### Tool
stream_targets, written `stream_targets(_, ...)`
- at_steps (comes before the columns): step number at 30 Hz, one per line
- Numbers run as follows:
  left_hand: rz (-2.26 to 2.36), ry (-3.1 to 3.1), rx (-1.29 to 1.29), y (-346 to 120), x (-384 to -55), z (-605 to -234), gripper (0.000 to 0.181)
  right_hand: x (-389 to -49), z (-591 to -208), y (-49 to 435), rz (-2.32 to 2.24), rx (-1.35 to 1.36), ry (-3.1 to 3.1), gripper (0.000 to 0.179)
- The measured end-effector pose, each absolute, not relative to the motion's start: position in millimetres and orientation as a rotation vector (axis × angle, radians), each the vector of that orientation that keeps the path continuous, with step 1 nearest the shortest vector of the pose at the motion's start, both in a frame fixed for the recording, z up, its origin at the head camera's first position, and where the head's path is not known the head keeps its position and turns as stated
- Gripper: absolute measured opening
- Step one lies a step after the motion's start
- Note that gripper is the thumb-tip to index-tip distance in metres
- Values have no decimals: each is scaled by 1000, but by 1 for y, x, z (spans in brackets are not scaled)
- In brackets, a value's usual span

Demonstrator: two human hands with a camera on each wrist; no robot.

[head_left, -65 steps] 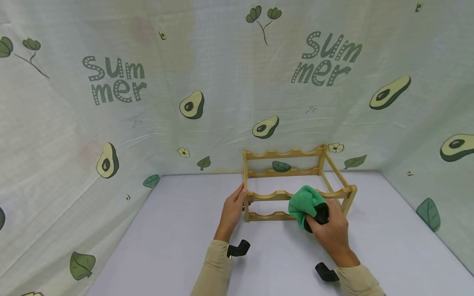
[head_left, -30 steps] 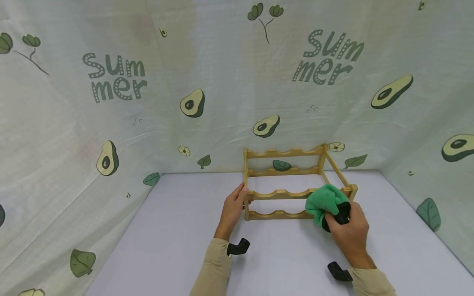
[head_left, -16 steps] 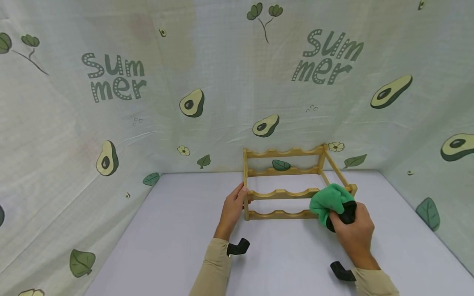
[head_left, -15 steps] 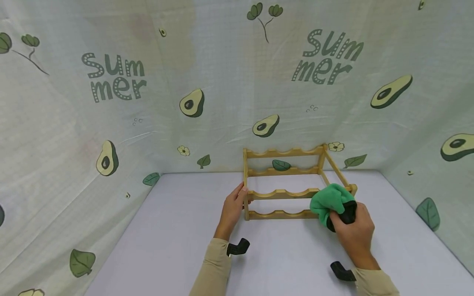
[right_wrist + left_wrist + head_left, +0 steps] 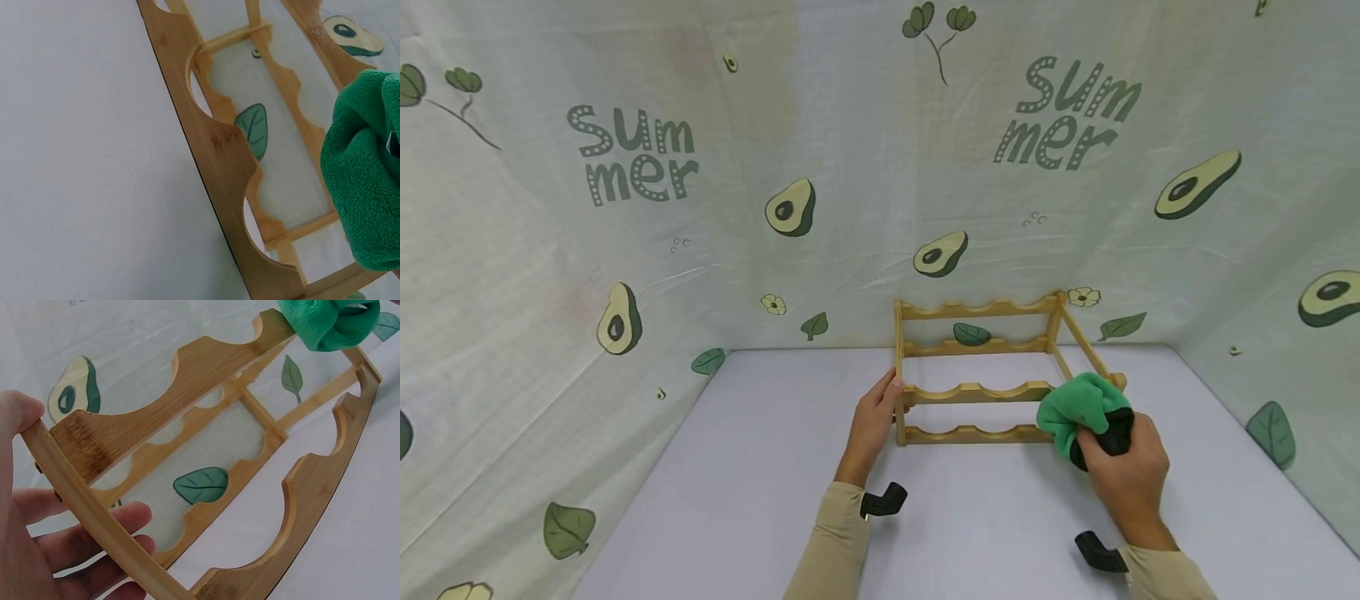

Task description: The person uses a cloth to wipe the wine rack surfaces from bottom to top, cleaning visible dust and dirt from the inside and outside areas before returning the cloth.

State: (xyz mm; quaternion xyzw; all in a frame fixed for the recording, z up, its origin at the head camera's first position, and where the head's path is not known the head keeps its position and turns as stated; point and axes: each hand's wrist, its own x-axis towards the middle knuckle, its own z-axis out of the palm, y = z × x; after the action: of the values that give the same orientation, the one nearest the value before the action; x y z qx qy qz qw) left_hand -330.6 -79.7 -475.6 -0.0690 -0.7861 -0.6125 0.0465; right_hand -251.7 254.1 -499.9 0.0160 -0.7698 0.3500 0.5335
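Evidently, in the head view, the left hand (image 5: 871, 425) grips the left end of a wooden wine rack (image 5: 970, 393) on the pale table (image 5: 760, 500), probably for steadiness; the right hand (image 5: 1126, 477) clasps a green cloth (image 5: 1078, 407) at its front right (bunched, perhaps for padding); in the left wrist view, thumb and fingers straddle the side post (image 5: 100, 512); in the right wrist view, cloth overlaps the upper rail (image 5: 328, 47).

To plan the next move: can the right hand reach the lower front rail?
Probably yes: the right hand, holding the cloth, is close, and most of the lower front rail shows unblocked.
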Motion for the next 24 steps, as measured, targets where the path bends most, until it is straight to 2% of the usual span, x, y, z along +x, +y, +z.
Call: stream_targets(24, -1945, -2329, -202, -80, -330, -472, 60, -243, -499, 272, 828, -129, -1825, 34)
